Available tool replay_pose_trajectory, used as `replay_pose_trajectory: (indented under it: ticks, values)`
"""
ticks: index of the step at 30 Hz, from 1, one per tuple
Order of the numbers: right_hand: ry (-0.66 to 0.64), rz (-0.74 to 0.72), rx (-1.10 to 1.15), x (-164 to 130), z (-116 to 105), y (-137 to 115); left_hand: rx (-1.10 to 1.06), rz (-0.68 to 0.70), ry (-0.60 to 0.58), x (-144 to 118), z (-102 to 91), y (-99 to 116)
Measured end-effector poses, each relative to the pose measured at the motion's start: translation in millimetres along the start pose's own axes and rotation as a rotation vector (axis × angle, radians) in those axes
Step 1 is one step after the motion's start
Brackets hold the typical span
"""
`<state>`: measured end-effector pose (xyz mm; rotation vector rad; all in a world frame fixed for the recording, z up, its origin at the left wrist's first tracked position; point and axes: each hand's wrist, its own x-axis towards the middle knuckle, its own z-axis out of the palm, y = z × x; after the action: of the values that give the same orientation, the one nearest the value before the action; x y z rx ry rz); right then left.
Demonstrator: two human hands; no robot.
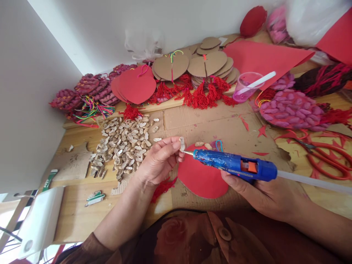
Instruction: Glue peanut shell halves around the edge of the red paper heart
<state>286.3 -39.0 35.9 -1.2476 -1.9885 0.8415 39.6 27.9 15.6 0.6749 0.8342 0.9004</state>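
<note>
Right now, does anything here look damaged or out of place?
Yes: the blue glue gun in the right hand looks worn, its barrel scuffed and seemingly crusted. Red scraps also lie strewn on the cardboard near the red-handled scissors.

Beige peanut-shell pile [125,145] left of round red disc [203,185]; orange-handled scissors [308,146] right. Translucent pink cup [240,96] behind, resting spot unclear.
</note>
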Motion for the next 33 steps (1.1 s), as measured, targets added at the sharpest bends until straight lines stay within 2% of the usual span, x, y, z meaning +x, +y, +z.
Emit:
replay_pose_trajectory:
  ticks: [10, 17, 23, 26, 28, 30, 33]
  values:
    - [-0.014, 0.036, -0.044, -1, 0, 4, -0.028, -0.022, 0.025, 0, 1.1, 0]
    - [0.042, 0.035, -0.028, -1, 3, 0, -0.018, -0.019, 0.034, 1, 1.9, 0]
    - [0.036, 0.027, -0.079, -3, 5, 5, 0.014, -0.001, -0.011, 2, -1.5, -2]
    - [0.019, 0.107, -0.058, -4, 5, 10, 0.007, 0.043, -0.035, 2, -5.5, 1]
    - [0.042, 0.181, 0.026, -2, 6, 12, -0.002, 0.066, -0.032, 2, -8.7, 5]
    - [0.111, 0.242, 0.208, 3, 8, 13, 0.016, 0.092, -0.003, 2, -11.6, 10]
    - [0.177, 0.316, 0.532, 12, 11, 15, 0.170, 0.124, 0.082, 4, -13.2, 14]
